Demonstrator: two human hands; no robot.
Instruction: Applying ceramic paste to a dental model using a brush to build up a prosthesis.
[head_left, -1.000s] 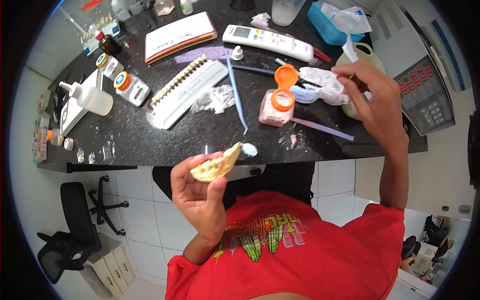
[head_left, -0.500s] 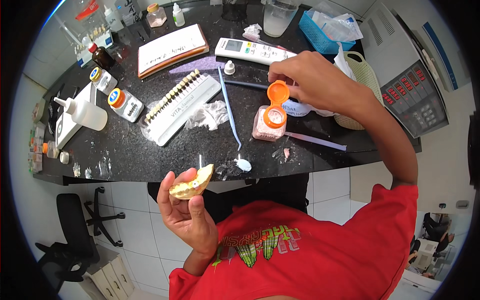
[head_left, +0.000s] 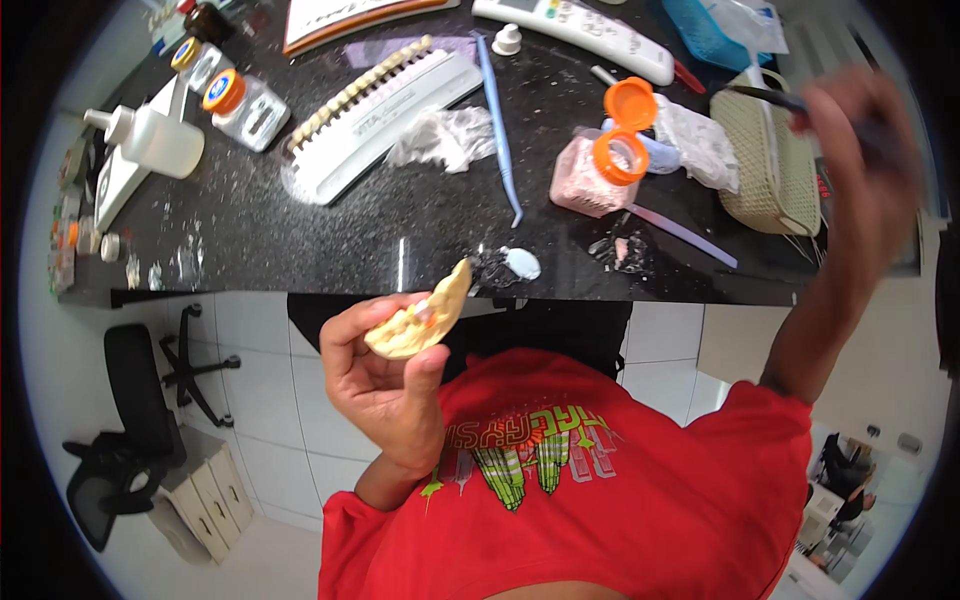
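A person in a red shirt is holding a cream dental cast in the left hand, fingers curled around it, near the body and just off the near edge of a black counter. The right hand, blurred, is gripping a thin dark tool at the right, above a woven basket. A pink jar with an open orange lid is sitting mid-counter, a shade guide farther left.

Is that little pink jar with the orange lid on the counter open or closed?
Open. The pink jar sits on the black counter with its orange flip lid swung up and back, leaving the orange-rimmed mouth uncovered.
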